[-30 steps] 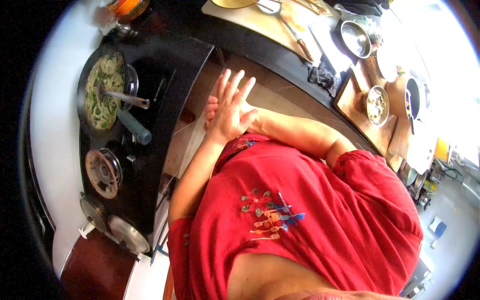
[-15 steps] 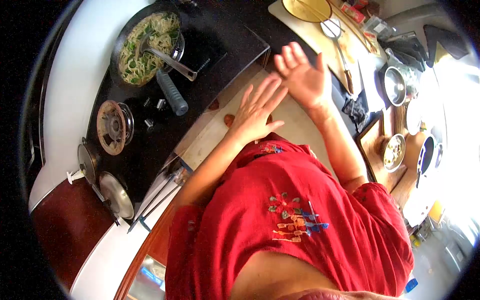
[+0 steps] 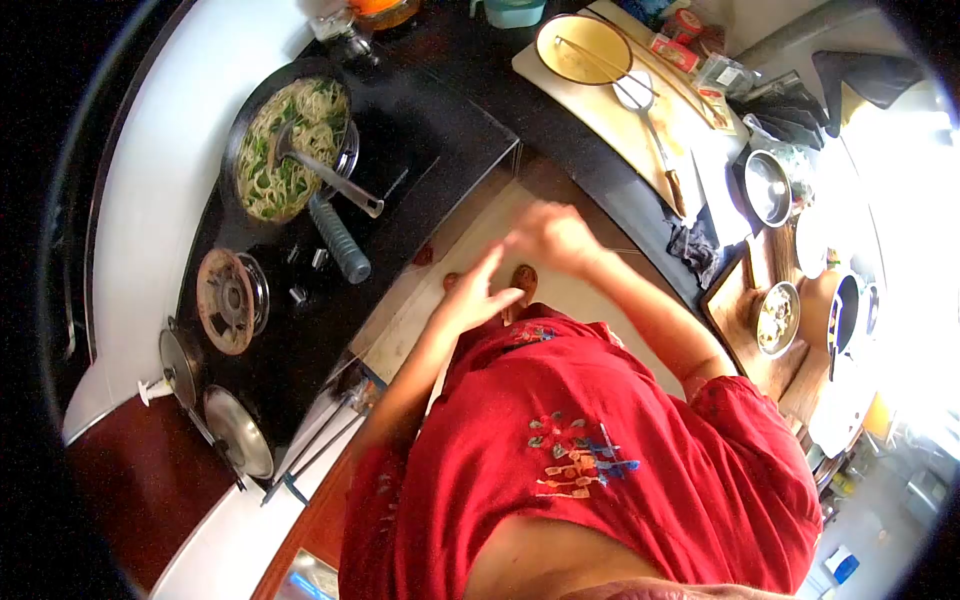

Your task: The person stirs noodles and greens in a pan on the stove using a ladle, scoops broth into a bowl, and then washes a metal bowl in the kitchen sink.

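Note:
My left hand [image 3: 472, 296] is in front of my body, thumb apart from the fingers, holding nothing. Close to its fingertips is my right hand [image 3: 556, 236], smeared by motion; its fingers cannot be made out clearly. On the stove at the left sits a dark pan of noodles and green leaves [image 3: 290, 150], with a metal ladle [image 3: 335, 182] resting in it. The pan's ribbed grey handle [image 3: 339, 240] points toward me. Neither hand touches the pan.
A bare burner [image 3: 228, 302] and metal lids [image 3: 238, 432] are on the left. Along the far counter are a yellow bowl [image 3: 584, 50] with chopsticks, a spatula [image 3: 657, 140] and a dark cloth [image 3: 692, 252]. A small bowl of food [image 3: 776, 320] stands on a wooden board [image 3: 730, 318].
My hands were pressed together, then came apart with spread fingers. Now they are lower and close together again, the right one turned and moving. The view has shifted.

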A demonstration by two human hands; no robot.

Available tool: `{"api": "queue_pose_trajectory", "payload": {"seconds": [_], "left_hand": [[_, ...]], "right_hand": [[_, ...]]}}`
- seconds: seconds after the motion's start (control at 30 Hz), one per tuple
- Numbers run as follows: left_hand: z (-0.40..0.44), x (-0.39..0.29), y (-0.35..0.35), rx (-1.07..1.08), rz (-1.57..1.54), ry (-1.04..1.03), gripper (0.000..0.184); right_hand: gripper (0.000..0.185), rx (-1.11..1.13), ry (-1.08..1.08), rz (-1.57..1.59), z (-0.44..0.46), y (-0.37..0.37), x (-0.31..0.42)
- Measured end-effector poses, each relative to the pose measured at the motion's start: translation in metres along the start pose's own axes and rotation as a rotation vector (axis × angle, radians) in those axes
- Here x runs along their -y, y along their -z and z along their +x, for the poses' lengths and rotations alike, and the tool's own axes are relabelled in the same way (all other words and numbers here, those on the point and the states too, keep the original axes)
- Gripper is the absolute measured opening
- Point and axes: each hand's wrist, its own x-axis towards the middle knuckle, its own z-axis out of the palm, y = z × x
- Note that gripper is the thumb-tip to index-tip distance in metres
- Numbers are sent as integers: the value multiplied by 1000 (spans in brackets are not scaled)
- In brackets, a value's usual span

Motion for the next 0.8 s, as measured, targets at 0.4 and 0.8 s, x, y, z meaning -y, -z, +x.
{"api": "queue_pose_trajectory", "payload": {"seconds": [0.4, 0.8], "left_hand": [[-110, 92, 23, -272, -308, 552, 51], [-85, 63, 32, -237, -327, 599, 40]], "right_hand": [[100, -488, -640, -385, 83, 131, -174], [24, -545, -433, -421, 112, 105, -247]]}}
